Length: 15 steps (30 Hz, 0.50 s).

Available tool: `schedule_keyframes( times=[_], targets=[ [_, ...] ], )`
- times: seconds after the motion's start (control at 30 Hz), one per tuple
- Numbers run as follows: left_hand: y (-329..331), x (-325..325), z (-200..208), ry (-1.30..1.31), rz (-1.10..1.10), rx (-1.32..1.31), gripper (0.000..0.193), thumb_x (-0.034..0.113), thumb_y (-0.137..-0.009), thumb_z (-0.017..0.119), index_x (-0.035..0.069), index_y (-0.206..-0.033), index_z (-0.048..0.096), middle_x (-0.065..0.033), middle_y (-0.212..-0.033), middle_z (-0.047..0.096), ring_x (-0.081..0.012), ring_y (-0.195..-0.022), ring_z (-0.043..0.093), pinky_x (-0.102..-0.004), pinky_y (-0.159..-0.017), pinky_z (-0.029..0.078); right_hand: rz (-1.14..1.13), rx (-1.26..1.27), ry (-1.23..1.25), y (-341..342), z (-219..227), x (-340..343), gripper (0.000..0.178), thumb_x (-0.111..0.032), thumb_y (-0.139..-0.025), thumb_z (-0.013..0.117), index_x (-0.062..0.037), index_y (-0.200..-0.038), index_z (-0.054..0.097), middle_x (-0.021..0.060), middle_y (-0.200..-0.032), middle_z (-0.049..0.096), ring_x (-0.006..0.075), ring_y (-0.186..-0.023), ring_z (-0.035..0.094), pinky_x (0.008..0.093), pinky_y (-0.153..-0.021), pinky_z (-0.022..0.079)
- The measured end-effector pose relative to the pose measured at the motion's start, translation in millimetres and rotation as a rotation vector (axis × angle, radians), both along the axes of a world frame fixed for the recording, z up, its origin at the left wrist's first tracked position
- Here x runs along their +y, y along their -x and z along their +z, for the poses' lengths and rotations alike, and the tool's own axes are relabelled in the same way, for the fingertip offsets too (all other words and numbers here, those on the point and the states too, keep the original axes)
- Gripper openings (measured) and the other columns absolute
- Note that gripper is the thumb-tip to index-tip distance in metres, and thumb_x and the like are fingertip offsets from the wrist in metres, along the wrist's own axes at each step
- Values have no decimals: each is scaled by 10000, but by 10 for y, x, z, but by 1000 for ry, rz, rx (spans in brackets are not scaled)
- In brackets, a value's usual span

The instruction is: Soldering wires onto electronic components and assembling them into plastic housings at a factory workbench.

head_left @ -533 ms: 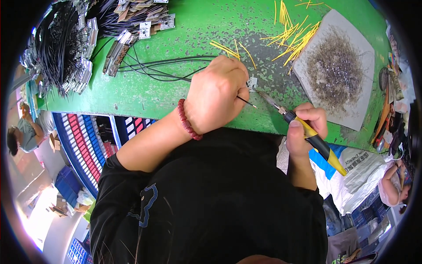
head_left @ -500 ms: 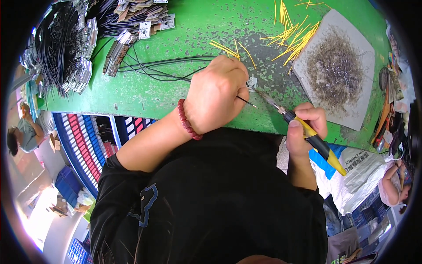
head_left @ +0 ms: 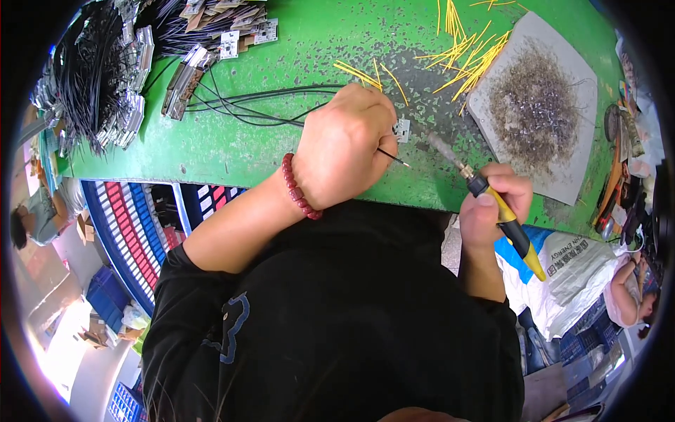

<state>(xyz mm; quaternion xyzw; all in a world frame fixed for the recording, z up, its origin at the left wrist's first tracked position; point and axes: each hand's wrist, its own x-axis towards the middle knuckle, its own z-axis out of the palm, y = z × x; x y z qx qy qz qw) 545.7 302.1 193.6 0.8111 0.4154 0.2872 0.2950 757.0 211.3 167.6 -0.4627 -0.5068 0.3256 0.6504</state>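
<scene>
From where I stand, the soldering iron (head_left: pixel 478 185) has just drawn back: half a second ago its tip was right at the edge of the small white circuit board (head_left: pixel 402 131), and now it is blurred and a little to the right, apparently clear of it. I take that as a break in the contact, though I can't make out whether the joint is made. The right hand (head_left: pixel 494 205) grasps the iron like a pen, thumb and fingers around its dark collar. The left hand (head_left: pixel 344 141) has barely shifted; it is curled closed over a black wire (head_left: pixel 394 157), whose bare end pokes out below the fingers. The board lies just beyond those fingers, on the green bench (head_left: pixel 232 158); I can't tell whether they pinch it. More black cables (head_left: pixel 281 91) run leftward from the hand toward a metal-cased part (head_left: pixel 184 84). The bench paint is chipped to grey around the work. Cut yellow wires (head_left: pixel 481 67) lie scattered farther off, beside a grey slab (head_left: pixel 589 105) covered in dark residue. A thick heap of black leads (head_left: pixel 81 84) fills the far left. Beyond the near edge sit a blue crate (head_left: pixel 109 295) and a white sack (head_left: pixel 566 281), and a co-worker (head_left: pixel 626 292) shows at the far right.
</scene>
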Motion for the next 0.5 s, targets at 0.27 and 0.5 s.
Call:
schedule_keyframes(
  times=[0.27,0.5],
  targets=[
    [3,-11,-18,-14,4,-7,117,-27,-682,678,26,-703,577,-90,-859,654,-286,-800,612,-359,-691,517,152,-93,315,212,223,82,320,-144,-934,632,-3,-1205,537,168,-875,702,175,-666,651,279,-593,529],
    [14,-8,-39,6,-6,-1,106,-11,-681,679,25,-708,583,-94,-866,652,-283,-813,618,-363,-700,520,226,-415,26,374,287,334,383,59,-694,777,-42,-1038,645,70,-915,714,198,-727,681,280,-645,522]
  ],
)
